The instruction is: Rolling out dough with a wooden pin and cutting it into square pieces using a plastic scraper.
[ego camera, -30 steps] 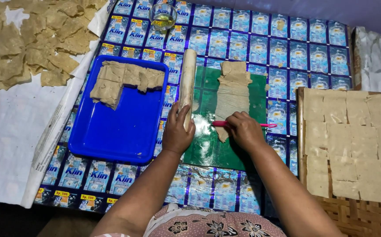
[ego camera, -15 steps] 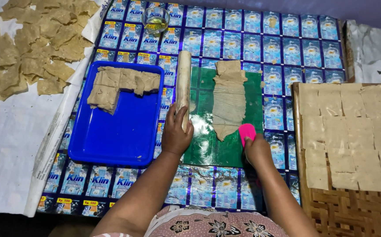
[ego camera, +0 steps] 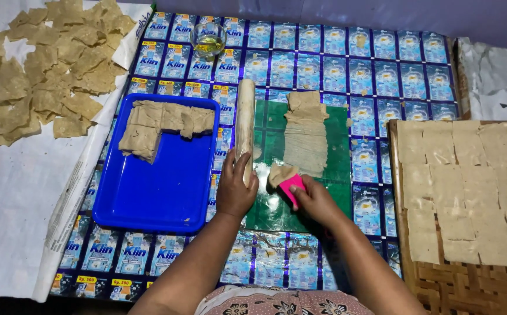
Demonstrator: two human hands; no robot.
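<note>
A tray (ego camera: 148, 198) is sitting left of the middle, with dough pieces (ego camera: 163, 121) lying in its top part. A rolling pin (ego camera: 245, 125) is lying just right of the tray. A board (ego camera: 338, 151) is lying right of the pin, with a dough strip (ego camera: 306, 134) on it. A glass (ego camera: 208, 39) is standing at the top. Flat squares (ego camera: 469, 181) are lying on a mat at the right edge.

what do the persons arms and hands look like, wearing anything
Both forearms are bare, with no sleeves reaching them. The left hand and right hand wear no gloves, and no rings, watch or bracelets show. A floral-patterned garment in pink and dark tones shows at the bottom edge.
</note>
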